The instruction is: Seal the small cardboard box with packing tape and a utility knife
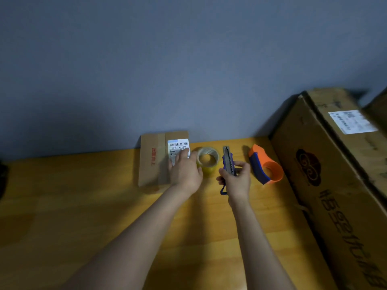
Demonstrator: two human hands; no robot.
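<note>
A small flat cardboard box (154, 160) with red print and a white barcode label lies on the wooden table by the wall. My left hand (184, 170) rests flat on its right part, fingers over the label, holding nothing. Just right of the box stands a roll of clear yellowish packing tape (208, 162), touching the side of my left hand. My right hand (237, 178) grips a purple utility knife (227, 162), its grey blade end pointing away from me toward the wall.
An orange and blue tape dispenser (266, 167) lies to the right of the knife. A large cardboard carton (335, 185) with a white label fills the table's right side. The yellow wooden table (83, 206) stretches toward me, with a grey wall behind.
</note>
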